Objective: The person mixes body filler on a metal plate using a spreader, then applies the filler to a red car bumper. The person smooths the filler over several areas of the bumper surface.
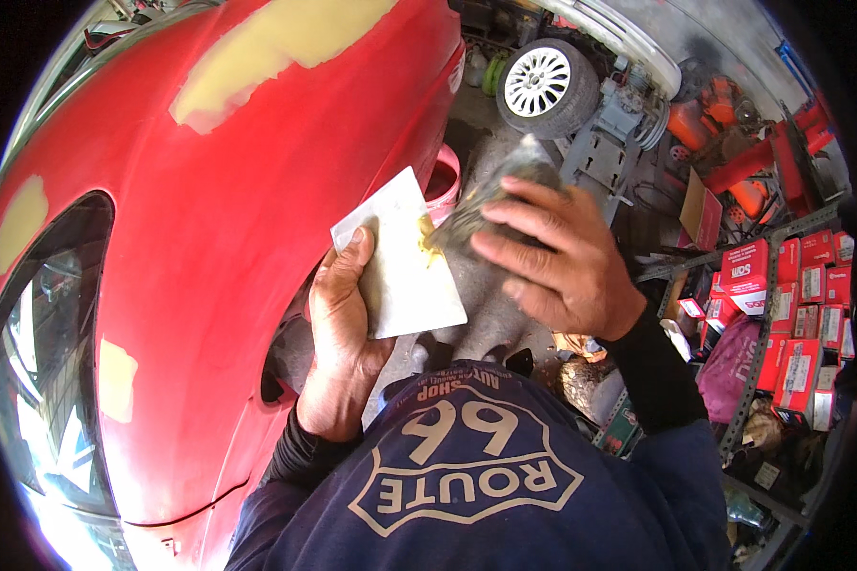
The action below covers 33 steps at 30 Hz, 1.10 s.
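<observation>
Gripping 1 white board (400, 276), left hand (338, 300) shows above lettered shirt (467, 476); right hand (571, 252) holds blurred tool (470, 211).

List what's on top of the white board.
On the white board, near its right edge, lies a yellow smear. What the left hand covers with its thumb cannot be seen.

Cluttered workshop, pale grey wall (738, 48) at the upper right, grey floor (497, 324) partly in shade, white-spoked wheel (537, 83) with a dark tyre near grey machinery (621, 112), metal shelving (745, 385) with perforated uprights, stacked red boxes (798, 366), bright glare at the lower left
</observation>
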Each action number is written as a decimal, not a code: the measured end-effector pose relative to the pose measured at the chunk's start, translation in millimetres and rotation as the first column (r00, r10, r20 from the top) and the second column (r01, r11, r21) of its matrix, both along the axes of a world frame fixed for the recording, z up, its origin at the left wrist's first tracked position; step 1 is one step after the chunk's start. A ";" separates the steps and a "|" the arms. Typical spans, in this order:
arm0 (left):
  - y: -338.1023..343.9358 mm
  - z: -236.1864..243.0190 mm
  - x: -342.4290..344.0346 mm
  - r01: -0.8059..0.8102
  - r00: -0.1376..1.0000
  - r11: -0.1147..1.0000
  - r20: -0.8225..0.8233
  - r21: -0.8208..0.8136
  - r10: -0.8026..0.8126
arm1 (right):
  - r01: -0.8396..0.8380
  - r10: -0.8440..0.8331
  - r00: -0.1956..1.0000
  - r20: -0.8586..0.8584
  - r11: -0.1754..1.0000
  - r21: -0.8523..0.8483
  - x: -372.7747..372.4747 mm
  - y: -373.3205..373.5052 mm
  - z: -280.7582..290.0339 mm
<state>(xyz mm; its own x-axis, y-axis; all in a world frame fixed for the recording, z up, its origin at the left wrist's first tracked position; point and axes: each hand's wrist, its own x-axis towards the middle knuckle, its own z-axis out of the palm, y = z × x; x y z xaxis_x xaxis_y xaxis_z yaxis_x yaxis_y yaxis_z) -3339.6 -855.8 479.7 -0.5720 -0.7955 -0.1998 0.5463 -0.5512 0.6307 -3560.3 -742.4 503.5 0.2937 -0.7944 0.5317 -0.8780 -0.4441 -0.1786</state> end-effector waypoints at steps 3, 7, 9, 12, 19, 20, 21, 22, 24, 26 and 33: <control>0.7 2.5 1.4 -0.093 0.993 0.994 0.066 -0.053 0.097 | 0.123 -0.122 0.992 -0.044 0.992 0.015 -1.9 5.0 9.2; 3.9 10.9 1.8 -0.228 0.942 0.935 0.182 -0.270 0.283 | 0.091 -0.091 0.996 0.009 0.983 -0.161 22.0 9.2 26.2; 4.3 13.5 0.1 -0.249 0.938 0.900 0.141 -0.357 0.316 | 0.096 -0.104 0.987 -0.125 0.993 -0.072 37.5 6.2 27.9; 3.5 11.8 -3.0 -0.262 0.892 0.853 0.224 -0.452 0.393 | 0.028 -0.019 0.990 -0.139 0.998 0.062 40.7 6.3 33.3; 3.6 5.0 2.6 -0.220 0.890 0.831 0.243 -0.510 0.385 | 0.013 -0.002 0.990 -0.139 0.997 0.075 43.2 1.1 32.5; 3.2 5.2 3.2 -0.203 0.878 0.831 0.279 -0.517 0.388 | -0.021 0.022 0.994 -0.109 1.000 0.006 44.2 0.6 31.8; 2.7 5.7 3.3 -0.207 0.890 0.829 0.252 -0.520 0.381 | 0.029 -0.031 0.994 -0.108 0.999 -0.012 45.0 -0.2 31.0; 2.6 5.8 3.1 -0.221 0.899 0.825 0.219 -0.520 0.379 | 0.055 -0.061 0.992 -0.112 0.997 -0.060 45.0 -2.3 29.5; 2.3 6.2 2.2 -0.204 0.917 0.826 0.192 -0.526 0.349 | 0.077 -0.080 0.989 -0.125 0.997 -0.027 42.8 -4.3 26.7; 1.0 6.8 1.1 -0.158 0.931 0.912 0.252 -0.377 0.266 | -0.114 0.112 0.993 0.037 0.991 0.073 39.3 -3.0 24.1; 5.2 -2.8 -2.4 0.047 0.996 0.999 -0.075 0.020 -0.045 | -0.258 0.258 0.962 0.090 0.966 -0.018 26.1 2.1 5.3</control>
